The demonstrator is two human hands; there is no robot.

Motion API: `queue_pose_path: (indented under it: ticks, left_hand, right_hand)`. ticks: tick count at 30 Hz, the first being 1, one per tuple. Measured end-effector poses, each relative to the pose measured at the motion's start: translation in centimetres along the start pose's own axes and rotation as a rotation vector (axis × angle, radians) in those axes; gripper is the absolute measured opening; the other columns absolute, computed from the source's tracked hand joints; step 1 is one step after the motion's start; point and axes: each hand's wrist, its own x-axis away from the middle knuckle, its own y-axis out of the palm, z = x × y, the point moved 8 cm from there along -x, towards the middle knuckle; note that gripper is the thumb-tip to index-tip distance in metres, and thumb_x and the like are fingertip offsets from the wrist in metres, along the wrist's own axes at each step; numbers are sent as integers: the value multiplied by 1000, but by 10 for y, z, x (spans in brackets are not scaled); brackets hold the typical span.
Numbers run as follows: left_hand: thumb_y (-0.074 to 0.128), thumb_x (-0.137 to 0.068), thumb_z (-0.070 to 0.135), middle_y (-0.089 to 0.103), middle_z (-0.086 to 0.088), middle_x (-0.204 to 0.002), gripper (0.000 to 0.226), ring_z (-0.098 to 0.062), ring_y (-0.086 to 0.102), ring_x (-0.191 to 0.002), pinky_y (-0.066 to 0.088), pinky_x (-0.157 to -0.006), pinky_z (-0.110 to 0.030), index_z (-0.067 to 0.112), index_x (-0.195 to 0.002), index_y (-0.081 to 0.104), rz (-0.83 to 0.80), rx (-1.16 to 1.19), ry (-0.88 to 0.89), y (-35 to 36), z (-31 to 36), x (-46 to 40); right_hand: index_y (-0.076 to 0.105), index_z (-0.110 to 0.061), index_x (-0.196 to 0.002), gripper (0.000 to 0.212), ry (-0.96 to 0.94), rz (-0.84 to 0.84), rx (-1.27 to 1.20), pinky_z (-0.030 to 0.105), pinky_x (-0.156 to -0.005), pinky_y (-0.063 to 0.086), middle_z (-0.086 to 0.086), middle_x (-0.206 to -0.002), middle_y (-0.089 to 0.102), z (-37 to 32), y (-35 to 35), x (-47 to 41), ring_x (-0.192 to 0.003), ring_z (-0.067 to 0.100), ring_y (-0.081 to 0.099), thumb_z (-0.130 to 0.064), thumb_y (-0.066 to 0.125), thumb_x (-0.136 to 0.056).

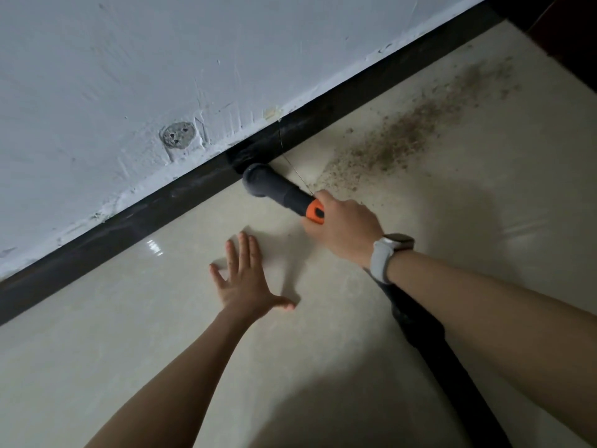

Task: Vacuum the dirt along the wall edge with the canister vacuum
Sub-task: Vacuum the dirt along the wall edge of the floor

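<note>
Nearest, my left hand [245, 282] lies spread flat on the floor [323, 334] while my right hand [342, 227] grips the vacuum nozzle [271, 185] against the skirting [161, 205]; mid-sweep, it likely must next slide rightward into the dirt [413, 130].

The wall [161, 59] stood at the far side, with the baseboard [129, 218] running along its foot where it met the floor [323, 350]. The vacuum nozzle [268, 182] lay against the baseboard, near the middle. The dirt [413, 124] lay on the floor to its right, beside the baseboard. The right hand [342, 227] gripped the nozzle from the near side; the hose [436, 350] trailed back beneath that forearm. The left hand [245, 282] rested flat on the floor, left of the right hand.
</note>
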Motion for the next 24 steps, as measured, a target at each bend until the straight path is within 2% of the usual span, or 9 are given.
queue_pose_path:
  ticks: [3, 5, 8, 13, 16, 18, 20, 24]
  left_hand:
    - [74, -53, 71, -45, -1, -138, 150, -26, -35, -136, -9, -109, -60, 12, -140, -33, -1, -4, 6, -1, 1, -1]
    - [74, -54, 71, -43, -2, -142, 149, -27, -34, -137, -9, -110, -60, 12, -142, -31, 7, -8, 10, -1, 2, -1]
    - [73, -59, 68, -34, -3, -151, 142, -28, -30, -140, -7, -112, -57, 13, -146, -25, 6, -7, 3, -4, 3, 7]
    - [64, -83, 51, -10, -7, -159, 95, -29, -9, -146, 8, -116, -51, 17, -151, 7, -48, 125, -79, -17, 3, 65]
    - [57, -91, 41, 10, -9, -158, 71, -29, 12, -144, 21, -114, -46, 15, -148, 24, -55, 262, -102, -47, 4, 121]
    - [54, -93, 34, 27, -9, -152, 60, -27, 30, -137, 30, -110, -42, 13, -144, 32, -72, 332, -91, -75, 9, 159]
    - [52, -95, 30, 41, -10, -143, 50, -25, 42, -129, 35, -105, -37, 12, -140, 40, -107, 385, -66, -103, 18, 196]
    - [52, -95, 26, 57, -7, -129, 40, -21, 53, -117, 39, -96, -29, 12, -132, 50, -194, 488, -7, -159, 43, 261]
  right_hand:
    - [44, -16, -113, 35, 95, -17, -26, 33, -61, 40, 6, -83, 57, 32, -17, 10, -69, 29, 52, -40, 53, -90]
    - [44, -18, -115, 36, 94, -62, -53, 34, -63, 45, 6, -85, 60, 38, -14, 33, -71, 30, 57, -39, 55, -89]
    - [45, -21, -119, 38, 52, -117, -37, 28, -56, 37, -2, -76, 54, 38, 5, 80, -68, 28, 56, -40, 56, -88]
    - [42, -23, -123, 42, 135, -252, -9, 30, -60, 37, 0, -81, 56, 57, 14, 136, -71, 28, 54, -42, 53, -87]
    - [35, -25, -134, 52, 254, -249, -57, 30, -63, 35, 7, -97, 62, 70, -17, 153, -84, 32, 58, -45, 51, -89]
    - [29, -28, -138, 56, 347, -210, -106, 32, -66, 39, 8, -109, 61, 72, -50, 165, -92, 34, 60, -46, 50, -90]
    - [28, -30, -136, 55, 403, -188, -177, 35, -70, 46, 9, -110, 59, 60, -85, 180, -90, 33, 60, -47, 51, -90]
    - [29, -27, -137, 53, 438, -171, -316, 40, -72, 51, 11, -109, 56, 10, -154, 206, -87, 32, 59, -39, 53, -92]
